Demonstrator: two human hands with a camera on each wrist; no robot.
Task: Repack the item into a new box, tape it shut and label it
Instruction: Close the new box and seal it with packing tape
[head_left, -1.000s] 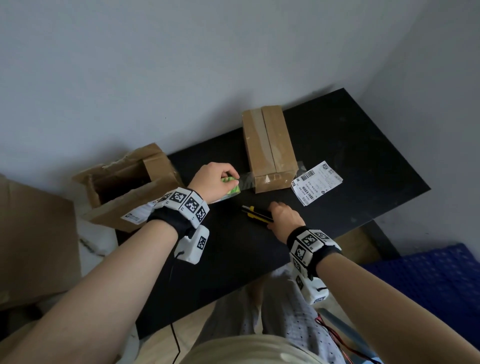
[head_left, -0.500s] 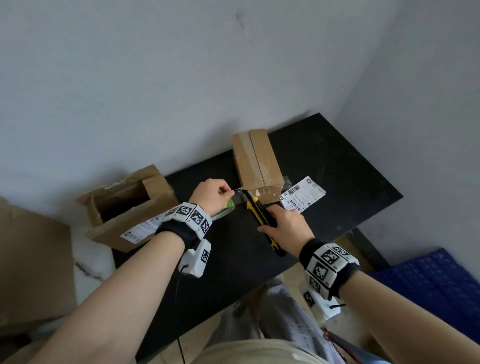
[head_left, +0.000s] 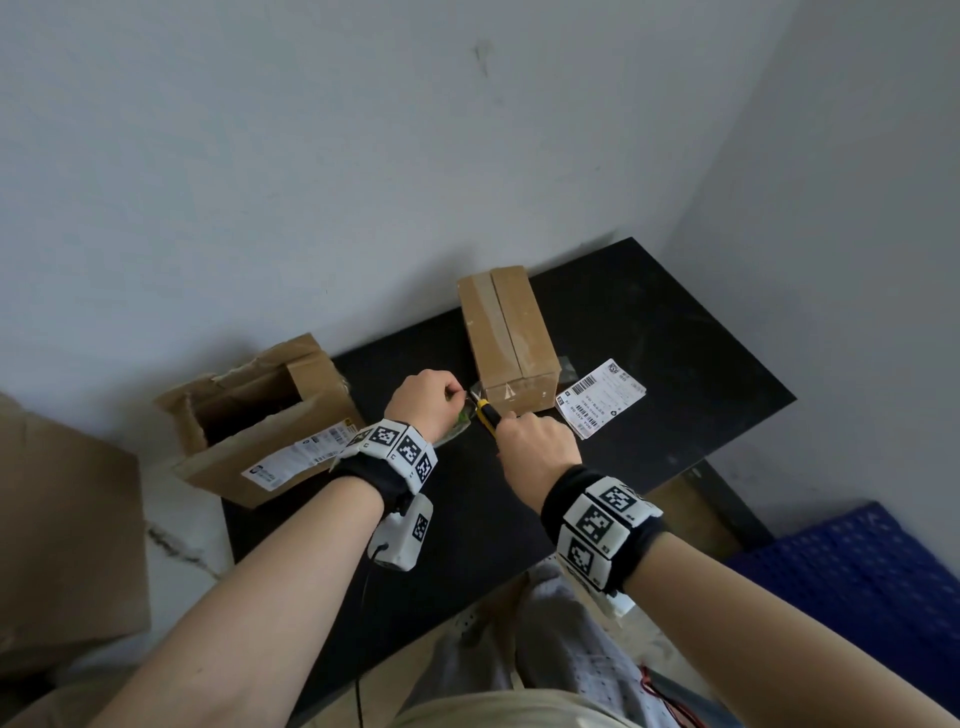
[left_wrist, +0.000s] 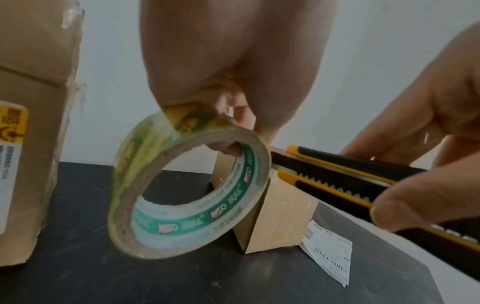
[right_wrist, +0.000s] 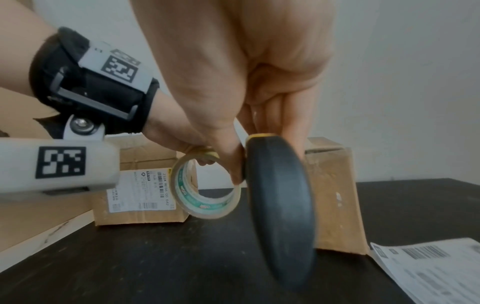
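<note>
A closed brown box (head_left: 511, 338) (left_wrist: 280, 207) (right_wrist: 335, 191) stands on the black table (head_left: 649, 332), clear tape along its top seam. My left hand (head_left: 428, 402) (left_wrist: 233, 67) grips a tape roll (left_wrist: 187, 193) (right_wrist: 207, 189) just left of the box's near end. My right hand (head_left: 535, 452) (right_wrist: 241, 78) holds a yellow and black utility knife (head_left: 487, 415) (left_wrist: 363, 185) (right_wrist: 280, 205), its tip at the stretch of tape between roll and box. A white shipping label (head_left: 600, 397) (left_wrist: 328, 253) (right_wrist: 431, 271) lies flat to the right of the box.
An opened, torn brown box (head_left: 260, 415) (right_wrist: 140, 185) with an old label stands at the table's left edge. A large cardboard sheet (head_left: 62, 535) leans at far left. A blue crate (head_left: 872, 582) sits on the floor at right. The wall runs behind the table.
My right hand picked the knife up from the table and brought its tip up to the tape by the box. My left hand stayed on the roll.
</note>
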